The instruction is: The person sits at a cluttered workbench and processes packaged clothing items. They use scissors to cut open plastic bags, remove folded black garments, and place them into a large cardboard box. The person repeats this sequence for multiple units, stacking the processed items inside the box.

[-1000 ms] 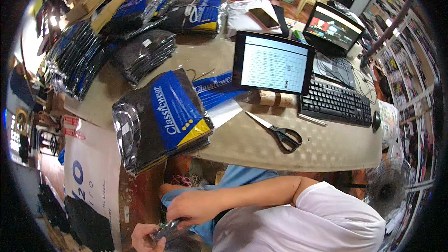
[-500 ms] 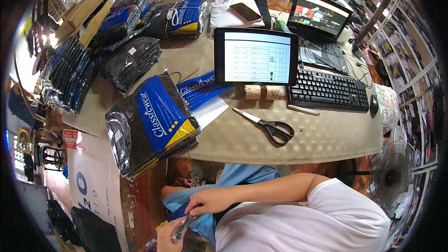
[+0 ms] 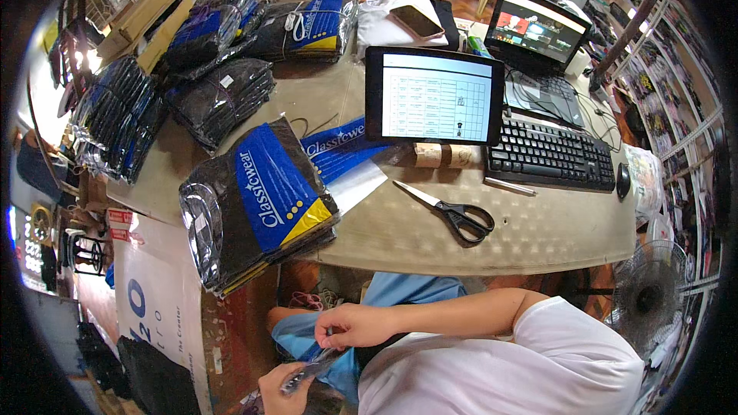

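Note:
Low over my lap, my left hand (image 3: 283, 388) is closed on a shiny clear plastic bag (image 3: 309, 371) with something dark in it; its lower part runs out of sight. The bag's upper edge is pinched in the fingers of my right hand (image 3: 352, 327), so the plastic stretches between both hands. Ahead of them, a stack of plastic-packed black garments (image 3: 265, 184) with blue and yellow printing lies at the table's front left edge. Black-handled scissors (image 3: 467, 224) lie partly open on the table to its right.
A tablet (image 3: 434, 96) stands upright mid-table, beside a black keyboard (image 3: 550, 155), a mouse (image 3: 623, 180) and a laptop (image 3: 538, 29). More packed garments (image 3: 219, 100) fill the back left. A fan (image 3: 647, 292) stands at the right, below the table edge.
My right hand has risen slightly away from my left, which has dropped a little. More of the plastic bag shows stretched between them. The whole view has shifted slightly.

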`<state>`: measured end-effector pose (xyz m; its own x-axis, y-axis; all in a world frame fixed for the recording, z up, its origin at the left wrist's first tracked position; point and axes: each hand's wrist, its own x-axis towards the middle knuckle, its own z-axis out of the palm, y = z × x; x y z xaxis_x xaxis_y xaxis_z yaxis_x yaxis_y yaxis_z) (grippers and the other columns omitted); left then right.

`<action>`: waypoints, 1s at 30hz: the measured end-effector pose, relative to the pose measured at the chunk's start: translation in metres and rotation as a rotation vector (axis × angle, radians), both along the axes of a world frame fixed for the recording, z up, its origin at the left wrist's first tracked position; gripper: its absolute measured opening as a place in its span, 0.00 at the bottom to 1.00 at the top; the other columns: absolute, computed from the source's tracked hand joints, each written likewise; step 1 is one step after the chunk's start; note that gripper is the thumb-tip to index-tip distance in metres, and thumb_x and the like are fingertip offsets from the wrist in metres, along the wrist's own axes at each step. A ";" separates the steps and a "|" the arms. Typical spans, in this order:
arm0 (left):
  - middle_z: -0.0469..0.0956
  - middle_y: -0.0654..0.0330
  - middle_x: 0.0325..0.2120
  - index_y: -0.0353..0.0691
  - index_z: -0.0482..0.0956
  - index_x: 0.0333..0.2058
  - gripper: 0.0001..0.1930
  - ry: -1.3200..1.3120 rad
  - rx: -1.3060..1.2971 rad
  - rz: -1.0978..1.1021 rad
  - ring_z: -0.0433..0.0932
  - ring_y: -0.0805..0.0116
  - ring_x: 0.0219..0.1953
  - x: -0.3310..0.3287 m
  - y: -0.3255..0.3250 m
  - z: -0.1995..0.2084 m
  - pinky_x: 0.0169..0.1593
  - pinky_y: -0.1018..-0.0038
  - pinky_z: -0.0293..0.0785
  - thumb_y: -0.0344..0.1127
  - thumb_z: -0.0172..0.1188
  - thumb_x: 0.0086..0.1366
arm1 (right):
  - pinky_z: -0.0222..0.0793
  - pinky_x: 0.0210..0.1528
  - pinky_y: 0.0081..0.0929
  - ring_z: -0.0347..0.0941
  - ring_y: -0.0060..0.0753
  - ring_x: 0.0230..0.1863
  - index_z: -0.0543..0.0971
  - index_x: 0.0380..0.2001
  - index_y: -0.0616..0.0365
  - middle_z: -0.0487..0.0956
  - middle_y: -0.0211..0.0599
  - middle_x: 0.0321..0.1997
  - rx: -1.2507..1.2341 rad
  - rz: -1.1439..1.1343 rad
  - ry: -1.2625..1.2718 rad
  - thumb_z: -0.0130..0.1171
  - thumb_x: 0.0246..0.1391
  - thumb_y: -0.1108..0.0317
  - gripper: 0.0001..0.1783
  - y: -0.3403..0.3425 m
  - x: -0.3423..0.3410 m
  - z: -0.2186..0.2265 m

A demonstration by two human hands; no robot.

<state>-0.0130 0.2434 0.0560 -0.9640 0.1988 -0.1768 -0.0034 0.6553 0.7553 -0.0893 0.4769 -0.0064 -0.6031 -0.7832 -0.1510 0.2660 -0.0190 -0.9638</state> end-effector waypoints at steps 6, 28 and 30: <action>0.79 0.49 0.37 0.34 0.77 0.39 0.12 -0.002 0.202 -0.021 0.79 0.60 0.42 0.000 -0.005 -0.033 0.45 0.72 0.73 0.20 0.58 0.54 | 0.67 0.42 0.33 0.73 0.39 0.38 0.78 0.34 0.61 0.78 0.42 0.35 0.088 0.041 0.362 0.58 0.52 0.66 0.09 -0.008 -0.004 0.005; 0.80 0.53 0.31 0.33 0.79 0.38 0.12 -0.001 -0.076 -0.296 0.78 0.69 0.34 -0.017 0.014 -0.025 0.41 0.75 0.73 0.23 0.63 0.52 | 0.64 0.31 0.27 0.68 0.25 0.28 0.74 0.29 0.61 0.74 0.31 0.25 -0.102 -0.043 -0.028 0.54 0.56 0.66 0.08 0.004 0.021 -0.035; 0.80 0.54 0.30 0.33 0.79 0.38 0.13 0.007 -0.089 -0.292 0.78 0.71 0.34 -0.021 0.011 -0.015 0.41 0.74 0.73 0.25 0.66 0.52 | 0.62 0.30 0.24 0.66 0.24 0.28 0.72 0.29 0.60 0.71 0.27 0.25 -0.248 -0.045 -0.300 0.52 0.59 0.66 0.09 -0.003 0.026 -0.041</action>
<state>-0.0338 0.2541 0.0410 -0.8696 0.4517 -0.1995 0.1997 0.6913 0.6944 -0.0638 0.4738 -0.0473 -0.5959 -0.7916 -0.1350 0.5284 -0.2599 -0.8082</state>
